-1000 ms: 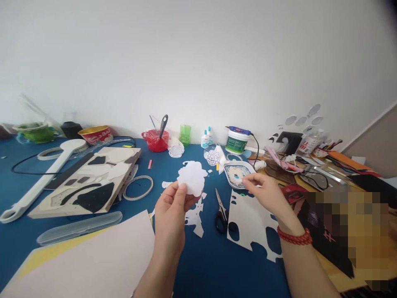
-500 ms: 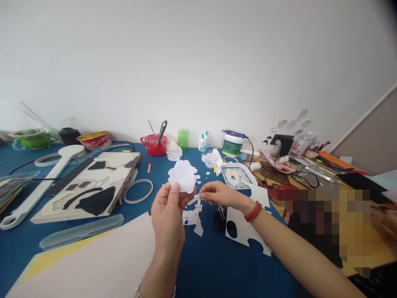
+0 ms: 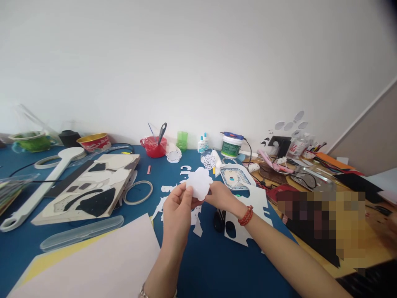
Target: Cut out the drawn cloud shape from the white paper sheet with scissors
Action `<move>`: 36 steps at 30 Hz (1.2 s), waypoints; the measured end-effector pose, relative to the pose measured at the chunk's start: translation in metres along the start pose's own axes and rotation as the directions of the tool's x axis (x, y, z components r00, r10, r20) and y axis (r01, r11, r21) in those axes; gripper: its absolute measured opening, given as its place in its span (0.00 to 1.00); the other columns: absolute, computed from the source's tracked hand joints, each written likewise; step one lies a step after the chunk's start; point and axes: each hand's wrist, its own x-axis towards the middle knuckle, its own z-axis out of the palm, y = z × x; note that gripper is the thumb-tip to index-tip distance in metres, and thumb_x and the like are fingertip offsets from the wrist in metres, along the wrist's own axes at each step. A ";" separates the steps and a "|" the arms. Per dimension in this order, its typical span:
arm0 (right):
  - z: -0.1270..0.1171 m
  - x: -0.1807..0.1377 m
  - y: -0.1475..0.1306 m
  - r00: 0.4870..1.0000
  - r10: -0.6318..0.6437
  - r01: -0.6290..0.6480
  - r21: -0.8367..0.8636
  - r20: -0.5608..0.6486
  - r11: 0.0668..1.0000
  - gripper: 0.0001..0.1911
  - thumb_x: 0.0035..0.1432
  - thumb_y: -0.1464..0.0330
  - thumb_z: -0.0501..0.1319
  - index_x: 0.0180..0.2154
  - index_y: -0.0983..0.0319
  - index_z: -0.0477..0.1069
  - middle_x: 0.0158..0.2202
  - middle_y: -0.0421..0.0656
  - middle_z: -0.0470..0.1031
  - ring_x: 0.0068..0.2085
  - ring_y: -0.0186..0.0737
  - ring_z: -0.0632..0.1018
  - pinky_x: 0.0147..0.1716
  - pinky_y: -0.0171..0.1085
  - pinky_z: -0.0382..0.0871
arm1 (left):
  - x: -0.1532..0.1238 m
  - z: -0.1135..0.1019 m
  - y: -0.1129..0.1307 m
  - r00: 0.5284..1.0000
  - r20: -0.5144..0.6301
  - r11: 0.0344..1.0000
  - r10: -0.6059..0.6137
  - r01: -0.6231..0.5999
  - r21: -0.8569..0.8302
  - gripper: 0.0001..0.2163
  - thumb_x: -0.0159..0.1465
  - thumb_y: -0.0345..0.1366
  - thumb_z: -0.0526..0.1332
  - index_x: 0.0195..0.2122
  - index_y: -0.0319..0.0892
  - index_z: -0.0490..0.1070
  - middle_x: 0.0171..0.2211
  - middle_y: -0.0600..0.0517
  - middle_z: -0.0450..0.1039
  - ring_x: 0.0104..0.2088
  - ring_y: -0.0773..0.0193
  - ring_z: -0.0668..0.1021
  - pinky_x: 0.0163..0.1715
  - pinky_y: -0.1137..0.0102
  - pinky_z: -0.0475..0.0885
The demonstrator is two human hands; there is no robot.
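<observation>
A white paper cutout with a scalloped, cloud-like edge [image 3: 198, 184] is held up over the blue table. My left hand [image 3: 179, 209] grips its left side, thumb on the front and fingers behind. At the right edge, my right hand [image 3: 221, 195] has its fingers closed against the paper, with the fingertips partly hidden behind it. White paper scraps [image 3: 197, 227] lie on the table below and behind my hands. Black-handled scissors [image 3: 218, 221] rest under my right wrist, beside a white sheet with shapes cut out [image 3: 242, 232].
A patterned tray [image 3: 252, 180], glue bottles [image 3: 202, 145], a green-and-white tub [image 3: 231, 147] and a red bowl [image 3: 154, 150] stand toward the wall. Leftward are a tape roll [image 3: 151, 193], a board with cut pieces [image 3: 127, 166] and a clear case [image 3: 82, 234]. A pale sheet [image 3: 102, 265] lies in front.
My left hand has moved right with the paper cutout, turning it slightly. My right hand, apart from it before, has come to its right edge. More scraps are now uncovered on the left.
</observation>
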 end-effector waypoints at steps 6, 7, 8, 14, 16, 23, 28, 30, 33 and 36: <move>-0.004 -0.002 0.008 0.999 -0.049 0.050 0.156 -0.016 0.987 0.07 0.57 0.66 0.63 0.30 0.64 0.73 0.29 0.40 0.74 0.31 0.38 0.72 0.29 0.33 0.60 | 0.001 0.000 -0.003 1.000 -0.006 0.998 0.010 -0.010 0.055 0.20 0.54 0.49 0.67 0.41 0.39 0.76 0.35 0.49 0.79 0.33 0.60 0.79 0.36 0.64 0.78; -0.003 -0.002 0.008 0.999 -0.054 0.054 0.191 -0.003 0.980 0.07 0.57 0.66 0.63 0.32 0.64 0.74 0.30 0.40 0.75 0.32 0.38 0.73 0.30 0.33 0.61 | 0.001 0.000 -0.003 1.000 -0.010 0.998 0.012 -0.011 0.061 0.20 0.54 0.49 0.67 0.41 0.40 0.76 0.35 0.49 0.79 0.33 0.60 0.79 0.36 0.64 0.78; -0.003 -0.003 0.008 0.998 -0.059 0.054 0.226 0.013 0.973 0.07 0.57 0.65 0.64 0.32 0.64 0.74 0.31 0.40 0.75 0.32 0.38 0.73 0.30 0.32 0.62 | 0.001 0.000 -0.003 1.000 -0.016 0.998 0.015 -0.014 0.066 0.19 0.55 0.49 0.67 0.42 0.40 0.75 0.36 0.49 0.79 0.33 0.61 0.79 0.36 0.64 0.78; -0.016 -0.013 0.005 1.000 -0.006 0.009 0.330 -0.010 0.944 0.19 0.62 0.60 0.59 0.23 0.64 0.72 0.20 0.39 0.67 0.21 0.32 0.65 0.23 0.33 0.55 | 0.001 -0.001 -0.002 0.997 -0.035 0.990 0.072 -0.067 0.127 0.15 0.60 0.47 0.63 0.42 0.43 0.74 0.39 0.50 0.79 0.39 0.61 0.79 0.42 0.65 0.75; -0.027 -0.023 0.004 0.999 0.017 -0.004 0.401 -0.029 0.916 0.22 0.64 0.55 0.57 0.25 0.64 0.72 0.22 0.40 0.67 0.22 0.32 0.65 0.23 0.32 0.56 | 0.000 -0.001 -0.002 0.995 0.003 0.981 0.096 -0.096 0.171 0.13 0.60 0.46 0.63 0.41 0.44 0.76 0.39 0.50 0.79 0.41 0.59 0.78 0.45 0.64 0.74; -0.052 -0.067 0.015 0.981 0.101 -0.188 0.663 0.168 0.724 0.32 0.58 0.41 0.57 0.27 0.66 0.72 0.21 0.41 0.67 0.19 0.28 0.61 0.18 0.31 0.47 | -0.004 0.003 -0.003 0.944 0.261 0.873 0.200 -0.293 0.391 0.06 0.59 0.42 0.64 0.34 0.52 0.82 0.53 0.49 0.72 0.56 0.49 0.71 0.54 0.57 0.68; -0.053 -0.082 0.025 0.971 0.150 -0.240 0.744 0.187 0.624 0.28 0.47 0.46 0.69 0.22 0.64 0.66 0.16 0.36 0.60 0.17 0.26 0.55 0.18 0.30 0.44 | -0.006 0.005 -0.006 0.850 0.454 0.735 0.268 -0.485 0.474 0.10 0.63 0.36 0.59 0.38 0.56 0.81 0.56 0.51 0.70 0.56 0.53 0.72 0.56 0.55 0.67; -0.054 -0.088 0.027 0.970 0.191 -0.236 0.766 0.150 0.598 0.26 0.47 0.48 0.70 0.23 0.64 0.67 0.15 0.34 0.59 0.17 0.26 0.55 0.18 0.30 0.45 | -0.006 0.005 -0.008 0.827 0.499 0.701 0.259 -0.516 0.492 0.12 0.64 0.35 0.58 0.40 0.57 0.80 0.58 0.52 0.69 0.57 0.53 0.71 0.56 0.55 0.67; -0.053 -0.104 0.033 0.955 0.295 -0.188 0.796 0.012 0.575 0.26 0.46 0.49 0.72 0.24 0.64 0.67 0.16 0.35 0.59 0.18 0.26 0.56 0.17 0.29 0.47 | -0.005 0.006 -0.011 0.836 0.506 0.649 0.212 -0.507 0.567 0.14 0.65 0.38 0.57 0.49 0.58 0.76 0.59 0.53 0.68 0.59 0.54 0.69 0.56 0.58 0.67; -0.043 -0.132 0.043 0.890 0.420 -0.106 0.818 -0.176 0.565 0.27 0.46 0.48 0.71 0.24 0.63 0.66 0.17 0.35 0.59 0.19 0.27 0.58 0.17 0.28 0.50 | -0.003 0.006 -0.016 0.884 0.442 0.605 0.152 -0.436 0.666 0.17 0.66 0.40 0.54 0.54 0.54 0.72 0.55 0.49 0.72 0.53 0.54 0.74 0.49 0.61 0.72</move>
